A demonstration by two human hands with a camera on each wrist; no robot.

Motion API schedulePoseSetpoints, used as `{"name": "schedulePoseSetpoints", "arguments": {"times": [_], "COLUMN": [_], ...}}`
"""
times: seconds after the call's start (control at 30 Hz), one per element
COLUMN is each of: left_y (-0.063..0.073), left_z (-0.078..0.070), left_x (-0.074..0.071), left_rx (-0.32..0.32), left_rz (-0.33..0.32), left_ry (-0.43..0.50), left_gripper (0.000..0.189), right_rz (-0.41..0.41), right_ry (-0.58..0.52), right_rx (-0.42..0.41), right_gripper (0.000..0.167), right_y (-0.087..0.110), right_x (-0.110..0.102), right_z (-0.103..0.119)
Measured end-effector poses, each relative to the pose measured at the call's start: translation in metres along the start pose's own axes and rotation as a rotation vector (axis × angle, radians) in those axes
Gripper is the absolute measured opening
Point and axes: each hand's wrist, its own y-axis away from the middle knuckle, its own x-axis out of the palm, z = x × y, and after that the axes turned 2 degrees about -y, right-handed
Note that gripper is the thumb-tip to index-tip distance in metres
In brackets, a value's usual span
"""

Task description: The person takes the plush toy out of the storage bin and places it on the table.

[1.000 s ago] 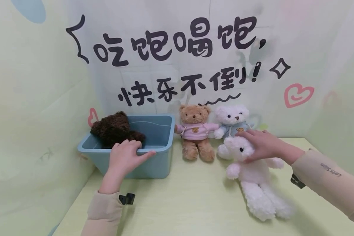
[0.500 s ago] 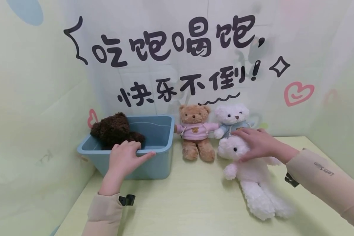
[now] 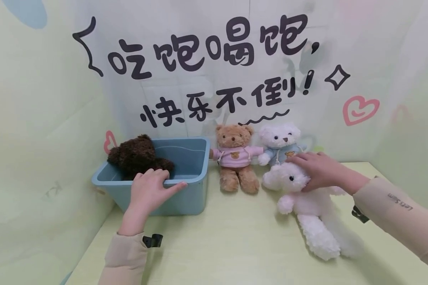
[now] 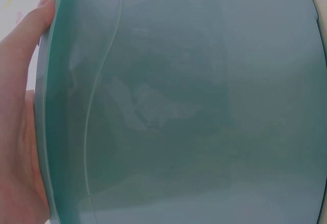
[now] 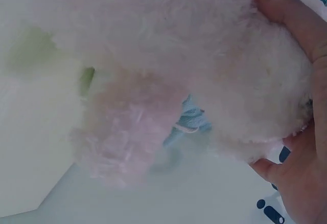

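My left hand holds the near rim of a blue plastic bin, fingers over the edge; the left wrist view shows the bin's wall up close. Inside the bin, at its left end, lies a dark brown plush bear. On the right, my right hand grips the head of a white plush toy without clothes. Its legs hang toward the front right, blurred. The right wrist view has thumb and fingers around the fluffy white fur.
Behind sit a light brown teddy bear in a pink hoodie and a white teddy bear in a blue hoodie, partly hidden by the held plush. A printed cloth backdrop rises behind the pale table.
My right hand and the white plush shifted slightly left, then back right; the plush's legs now swing further right. The left hand stays on the bin's rim.
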Motion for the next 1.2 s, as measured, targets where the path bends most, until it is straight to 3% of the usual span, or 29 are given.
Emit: {"name": "schedulePoseSetpoints", "arguments": {"times": [0.37, 0.6, 0.8, 0.97, 1.1, 1.2], "left_y": [0.001, 0.0, 0.0, 0.0, 0.0, 0.0], "left_z": [-0.002, -0.002, -0.003, -0.003, -0.002, -0.001], "left_x": [-0.003, -0.002, -0.001, 0.0, -0.001, -0.002], "left_rx": [-0.01, -0.011, -0.008, -0.007, -0.007, -0.005], "left_rz": [0.027, 0.019, 0.02, 0.005, -0.005, 0.001], "left_ry": [-0.005, -0.003, -0.001, 0.001, 0.001, -0.005], "left_gripper": [0.059, 0.059, 0.06, 0.06, 0.059, 0.059], "right_rz": [0.029, 0.014, 0.028, 0.146, 0.281, 0.229], "right_ry": [-0.11, -0.067, 0.014, 0.045, 0.041, 0.045], "right_rx": [0.107, 0.072, 0.06, 0.152, 0.212, 0.172], "right_gripper": [0.1, 0.1, 0.085, 0.096, 0.082, 0.064], "right_y": [-0.003, -0.01, -0.013, -0.008, -0.002, 0.006], "right_x": [-0.002, 0.002, 0.003, -0.007, -0.014, -0.015], "right_z": [0.003, 0.01, 0.012, 0.011, 0.008, 0.006]}}
